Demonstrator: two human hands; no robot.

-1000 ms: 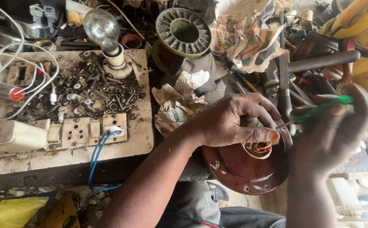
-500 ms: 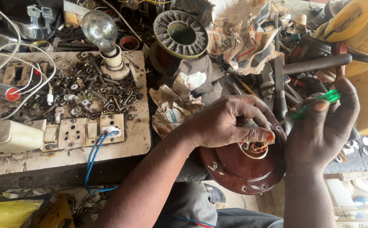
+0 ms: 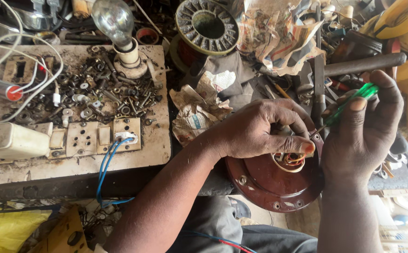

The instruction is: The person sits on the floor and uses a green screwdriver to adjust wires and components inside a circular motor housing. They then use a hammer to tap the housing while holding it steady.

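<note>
Two hands work closely: the left hand (image 3: 260, 133) pinches coloured wires (image 3: 294, 159) on a round dark-red metal motor cover (image 3: 265, 180), the right hand (image 3: 361, 133) grips a green-handled screwdriver (image 3: 349, 104), whose tip could slip and nick insulation.

- My left hand (image 3: 260, 133) is pressing a glossy, smooth maroon metal cover (image 3: 272, 180).
- My right hand (image 3: 361, 126) is gripping a screwdriver (image 3: 351, 100) with a shiny green plastic handle.
- Crumpled paper (image 3: 197, 110) is lying matt beside a rough, grimy wooden board (image 3: 138, 154).
</note>
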